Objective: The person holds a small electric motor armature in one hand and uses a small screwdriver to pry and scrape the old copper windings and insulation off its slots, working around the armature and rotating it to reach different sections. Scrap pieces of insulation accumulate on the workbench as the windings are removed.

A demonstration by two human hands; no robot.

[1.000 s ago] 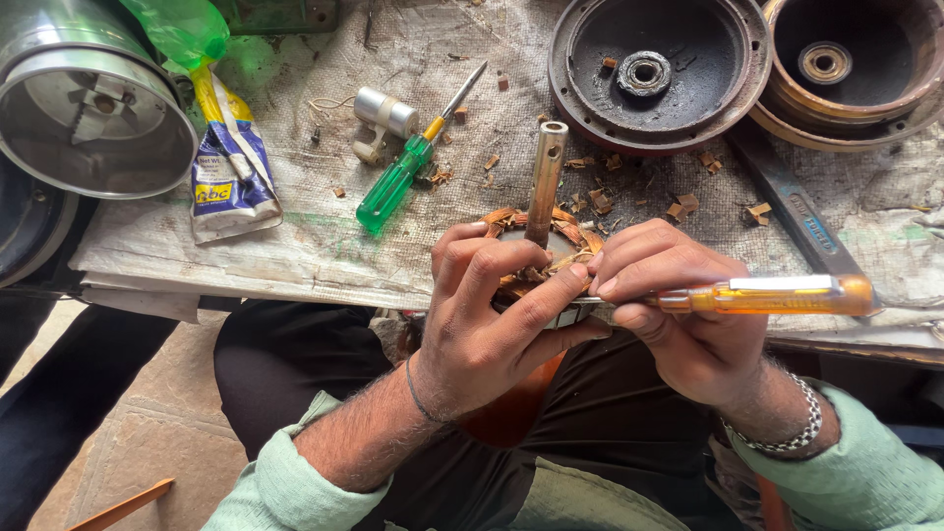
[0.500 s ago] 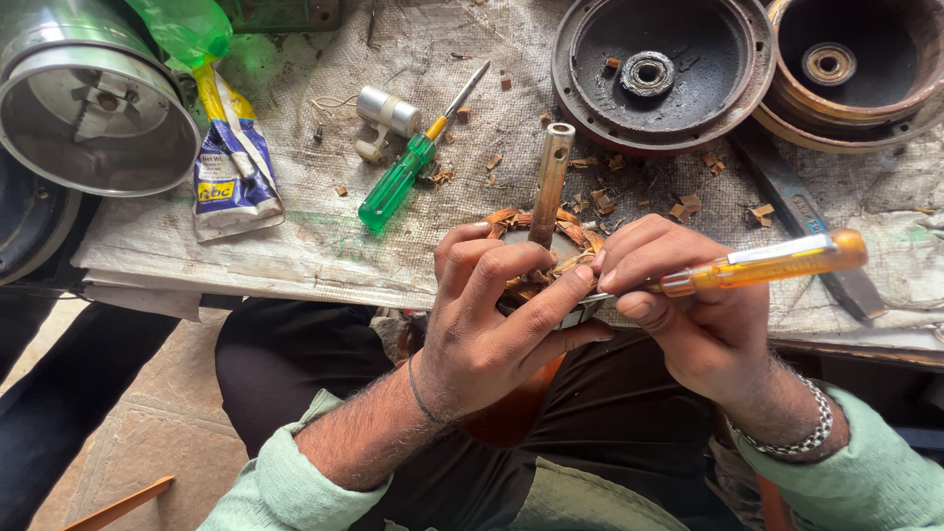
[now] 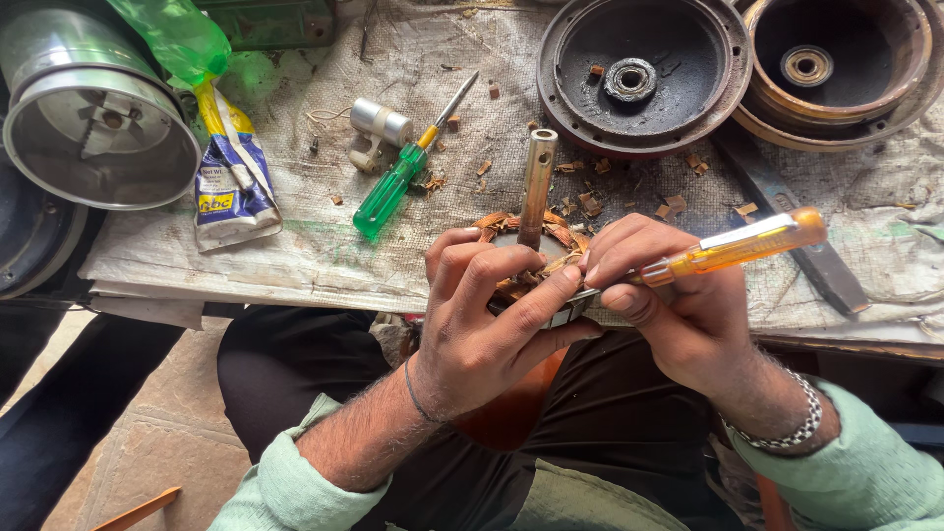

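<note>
Our fingers (image 3: pixel 511 295) of the left hand (image 3: pixel 482 334) are curled tight around a motor core (image 3: pixel 531 265) with copper windings, held at the middle of the frame just over the near edge of the counter (image 3: pixel 295 265). A metal shaft (image 3: pixel 537 187) stands up out of the core, pointing toward the top of the frame. Our right hand (image 3: pixel 678 315) is closed on an orange screwdriver (image 3: pixel 733 248); its clear handle slants to the upper right, and its tip goes in at the core, hidden behind our fingers.

Left of centre on the counter we see a green screwdriver (image 3: pixel 393 185) lying aslant, with a small silver cylinder (image 3: pixel 382 122) just beside its blade. Further left lies a squeezed tube (image 3: pixel 228 182), and at the upper left a round metal housing (image 3: pixel 93 128) on its side. At the upper right sit two dark round covers (image 3: pixel 644 74), touching each other. Wood-coloured chips are scattered around the shaft. A bracelet (image 3: pixel 792 428) circles our right wrist.
</note>
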